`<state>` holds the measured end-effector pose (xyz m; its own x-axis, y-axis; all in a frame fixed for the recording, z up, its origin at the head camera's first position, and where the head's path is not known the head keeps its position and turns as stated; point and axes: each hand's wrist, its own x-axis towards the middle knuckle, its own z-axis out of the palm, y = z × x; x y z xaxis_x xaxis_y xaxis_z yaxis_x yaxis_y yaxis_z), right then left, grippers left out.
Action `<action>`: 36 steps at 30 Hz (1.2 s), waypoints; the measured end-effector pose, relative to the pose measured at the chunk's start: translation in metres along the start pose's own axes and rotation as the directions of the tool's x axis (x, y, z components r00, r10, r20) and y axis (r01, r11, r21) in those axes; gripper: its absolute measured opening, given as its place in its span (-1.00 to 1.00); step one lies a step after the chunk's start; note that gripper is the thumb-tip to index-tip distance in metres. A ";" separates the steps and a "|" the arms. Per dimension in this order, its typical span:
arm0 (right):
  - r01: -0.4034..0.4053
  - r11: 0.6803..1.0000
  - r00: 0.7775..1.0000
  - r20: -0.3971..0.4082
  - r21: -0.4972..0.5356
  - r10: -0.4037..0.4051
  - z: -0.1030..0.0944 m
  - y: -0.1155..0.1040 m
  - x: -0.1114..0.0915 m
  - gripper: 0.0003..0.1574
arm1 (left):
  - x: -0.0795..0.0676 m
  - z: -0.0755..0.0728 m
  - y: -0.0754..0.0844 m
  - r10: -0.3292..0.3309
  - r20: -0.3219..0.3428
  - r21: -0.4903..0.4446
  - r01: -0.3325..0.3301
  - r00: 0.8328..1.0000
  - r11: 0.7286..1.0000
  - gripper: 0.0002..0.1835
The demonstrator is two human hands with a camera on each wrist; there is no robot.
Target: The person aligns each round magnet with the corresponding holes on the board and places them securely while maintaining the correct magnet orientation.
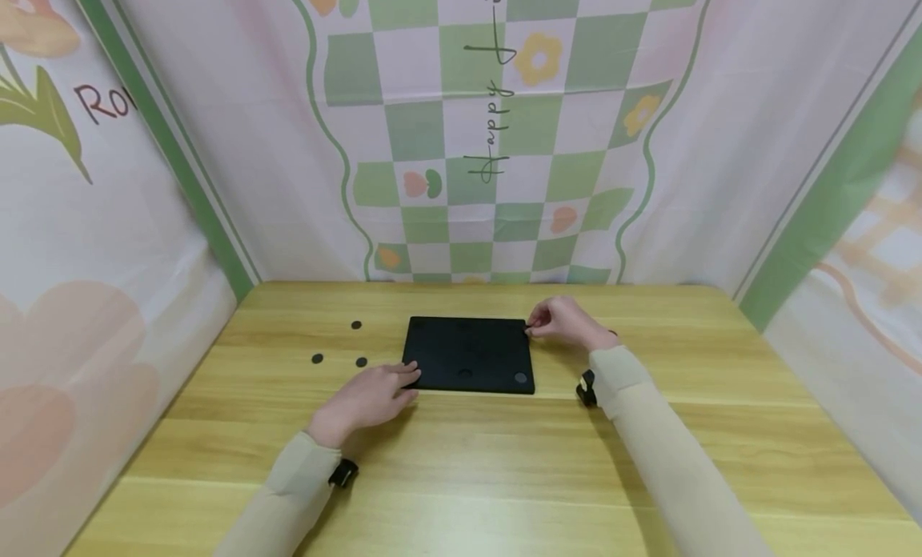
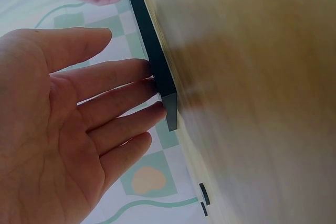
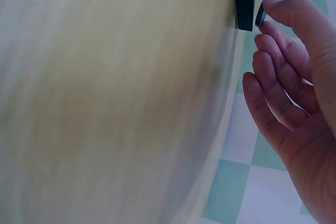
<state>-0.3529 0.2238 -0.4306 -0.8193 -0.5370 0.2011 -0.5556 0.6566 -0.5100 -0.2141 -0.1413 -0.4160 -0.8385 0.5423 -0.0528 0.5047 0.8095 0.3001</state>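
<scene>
A flat black rectangular panel (image 1: 468, 353) lies on the wooden table. My left hand (image 1: 370, 395) rests straight fingertips on its near left corner; the left wrist view shows those fingers (image 2: 131, 72) against the panel's edge. At the far right corner, my right hand (image 1: 565, 321) pinches a small dark round pad (image 3: 260, 14) between thumb and fingertips, held close over the panel's surface. Another round pad (image 1: 520, 378) sits flat on the near right corner. A small dark curved mark (image 1: 465, 373) shows near the panel's front edge.
Left of the panel, three loose round pads lie on the table: a far pad (image 1: 356, 325), a left pad (image 1: 318, 358) and a pad near the left hand (image 1: 362, 362). A patterned curtain (image 1: 497, 141) hangs behind the wooden table (image 1: 490, 477).
</scene>
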 end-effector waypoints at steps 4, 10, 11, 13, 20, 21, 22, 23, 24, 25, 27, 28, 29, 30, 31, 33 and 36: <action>-0.021 1.000 1.000 0.019 0.001 0.021 0.000 -0.002 0.002 -0.89 | 0.000 0.000 0.000 -0.005 0.004 -0.002 0.005 1.000 1.000 -0.52; -0.088 0.996 0.994 0.055 -0.030 0.090 0.001 -0.005 0.006 -0.88 | 0.000 0.000 0.000 -0.009 0.009 -0.004 0.009 1.000 1.000 -0.52; -0.087 0.996 0.994 0.057 -0.032 0.088 0.001 -0.006 0.006 -0.88 | 0.000 0.000 0.000 -0.010 0.010 -0.003 0.010 1.000 1.000 -0.52; -0.091 0.995 0.994 0.059 -0.032 0.093 0.001 -0.007 0.007 -0.87 | 0.000 0.000 0.000 -0.011 0.010 -0.002 0.011 1.000 1.000 -0.52; -0.088 0.995 0.994 0.054 -0.043 0.090 0.003 -0.007 0.009 -0.88 | 0.000 0.001 -0.001 -0.012 0.011 0.002 0.012 1.000 1.000 -0.52; -0.089 0.995 0.994 0.055 -0.044 0.091 0.003 -0.007 0.010 -0.87 | 0.000 0.001 -0.001 -0.012 0.011 0.003 0.012 1.000 1.000 -0.52; -0.086 0.995 0.995 0.055 -0.046 0.088 0.003 -0.007 0.010 -0.87 | 0.000 0.001 -0.001 -0.013 0.011 0.003 0.012 1.000 1.000 -0.52; -0.089 0.995 0.994 0.056 -0.046 0.092 0.003 -0.007 0.011 -0.87 | 0.000 0.001 -0.001 -0.013 0.012 0.003 0.012 1.000 1.000 -0.52; -0.087 0.995 0.994 0.058 -0.047 0.089 0.004 -0.007 0.011 -0.86 | 0.001 0.001 -0.001 -0.012 0.012 0.003 0.012 1.000 1.000 -0.52; -0.086 0.995 0.994 0.060 -0.047 0.088 0.004 -0.007 0.011 -0.86 | 0.001 0.001 -0.001 -0.013 0.014 0.002 0.013 1.000 1.000 -0.52; -0.086 0.995 0.994 0.065 -0.044 0.088 0.004 -0.007 0.012 -0.84 | 0.001 0.001 -0.001 -0.013 0.015 0.002 0.013 1.000 1.000 -0.52; -0.087 0.995 0.994 0.067 -0.042 0.089 0.004 -0.008 0.012 -0.84 | 0.001 0.001 -0.001 -0.013 0.015 0.001 0.013 1.000 1.000 -0.52; -0.088 0.995 0.993 0.069 -0.040 0.091 0.005 -0.008 0.013 -0.84 | 0.001 0.001 -0.001 -0.012 0.015 0.002 0.012 1.000 1.000 -0.52; -0.090 0.995 0.993 0.071 -0.038 0.093 0.005 -0.008 0.013 -0.84 | 0.001 0.001 -0.001 -0.012 0.014 0.003 0.012 1.000 1.000 -0.52; -0.092 0.995 0.993 0.072 -0.035 0.094 0.005 -0.009 0.013 -0.84 | 0.001 0.001 -0.001 -0.012 0.014 0.004 0.011 1.000 1.000 -0.52; -0.094 0.995 0.993 0.072 -0.034 0.097 0.005 -0.010 0.014 -0.85 | 0.001 0.001 -0.001 -0.011 0.010 0.005 0.011 1.000 1.000 -0.52; -0.088 0.996 0.993 0.072 -0.033 0.090 0.005 -0.011 0.015 -0.86 | 0.001 0.001 -0.001 -0.012 0.007 0.004 0.012 1.000 1.000 -0.52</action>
<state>-0.3581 0.2059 -0.4262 -0.8536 -0.5124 0.0942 -0.4860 0.7180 -0.4982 -0.2151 -0.1414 -0.4170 -0.8429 0.5344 -0.0630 0.4958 0.8167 0.2952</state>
